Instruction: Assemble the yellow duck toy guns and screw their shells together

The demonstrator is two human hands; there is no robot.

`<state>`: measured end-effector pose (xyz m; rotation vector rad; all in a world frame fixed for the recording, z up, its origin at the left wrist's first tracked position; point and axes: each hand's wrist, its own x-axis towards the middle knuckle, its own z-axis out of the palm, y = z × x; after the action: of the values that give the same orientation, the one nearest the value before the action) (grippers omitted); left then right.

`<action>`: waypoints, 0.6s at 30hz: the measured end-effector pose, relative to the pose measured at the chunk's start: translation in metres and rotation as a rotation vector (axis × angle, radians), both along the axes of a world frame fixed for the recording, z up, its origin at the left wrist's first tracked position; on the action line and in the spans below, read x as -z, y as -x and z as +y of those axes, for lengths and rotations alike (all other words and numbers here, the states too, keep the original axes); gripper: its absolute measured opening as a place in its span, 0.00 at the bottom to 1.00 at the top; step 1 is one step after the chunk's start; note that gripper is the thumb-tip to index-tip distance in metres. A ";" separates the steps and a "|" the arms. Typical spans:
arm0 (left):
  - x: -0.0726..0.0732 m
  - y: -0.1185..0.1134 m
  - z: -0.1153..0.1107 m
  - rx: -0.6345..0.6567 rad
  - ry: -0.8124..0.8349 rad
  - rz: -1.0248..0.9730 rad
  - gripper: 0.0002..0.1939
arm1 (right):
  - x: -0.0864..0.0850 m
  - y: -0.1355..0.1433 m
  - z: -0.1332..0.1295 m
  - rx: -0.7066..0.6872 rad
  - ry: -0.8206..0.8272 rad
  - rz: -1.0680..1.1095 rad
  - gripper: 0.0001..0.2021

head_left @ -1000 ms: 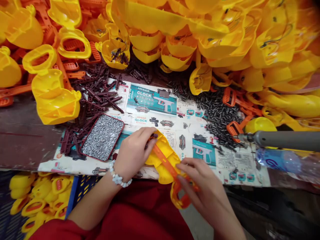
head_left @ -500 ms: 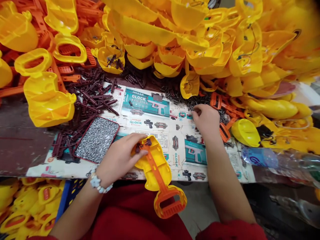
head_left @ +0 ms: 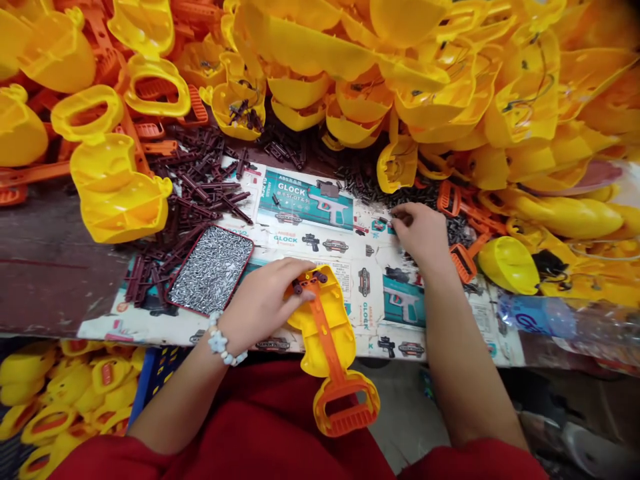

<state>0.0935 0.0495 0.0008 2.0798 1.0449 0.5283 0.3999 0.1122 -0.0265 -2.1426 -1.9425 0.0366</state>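
Observation:
My left hand (head_left: 263, 293) grips the upper end of a yellow plastic shell half (head_left: 343, 310), held tilted over the table's front edge. An orange lever with a looped grip (head_left: 327, 343) lies along the inside of the shell. At its upper end sits a dark maroon pin part (head_left: 320, 276), partly covered by my fingers. My right hand (head_left: 425, 233) is closed in a pinch above the cardboard, beside a pile of small dark metal parts (head_left: 420, 195). Whatever is between those fingertips is too small to name.
A red-rimmed tray of small silver screws (head_left: 213, 267) lies left of my left hand. Maroon pins (head_left: 195, 187) are heaped behind it. Yellow shells (head_left: 300, 100) are stacked high at the back. A plastic bottle (head_left: 540, 317) lies at right; a blue crate (head_left: 145, 380) stands below left.
The view has shifted, so the table contents appear a little further right. My right hand's fingertips have lifted slightly from the small metal parts and drawn left. My left hand still holds the shell.

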 end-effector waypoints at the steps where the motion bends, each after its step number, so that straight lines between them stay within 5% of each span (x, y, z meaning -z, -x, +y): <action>1: 0.000 0.000 0.000 0.000 -0.002 0.000 0.15 | 0.000 -0.002 0.003 0.001 0.003 0.019 0.10; 5: 0.000 0.000 0.000 0.003 0.007 0.004 0.15 | -0.008 0.000 0.007 0.027 -0.024 0.055 0.06; 8: 0.000 0.000 -0.001 -0.006 0.017 0.010 0.16 | -0.030 0.024 -0.011 0.005 -0.110 0.064 0.08; 11: -0.001 0.000 -0.003 -0.020 0.033 0.030 0.16 | -0.057 0.068 -0.052 -0.208 -0.150 0.142 0.06; 13: -0.001 -0.001 -0.004 -0.036 0.029 0.038 0.15 | -0.069 0.096 -0.083 -0.550 -0.103 0.283 0.05; 18: 0.000 -0.003 -0.006 -0.050 0.001 0.072 0.16 | -0.068 0.122 -0.127 -0.713 0.051 0.195 0.08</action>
<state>0.0960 0.0435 0.0011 2.0901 1.1409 0.4808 0.2778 -0.0147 0.0418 -1.3023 -2.4760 0.4050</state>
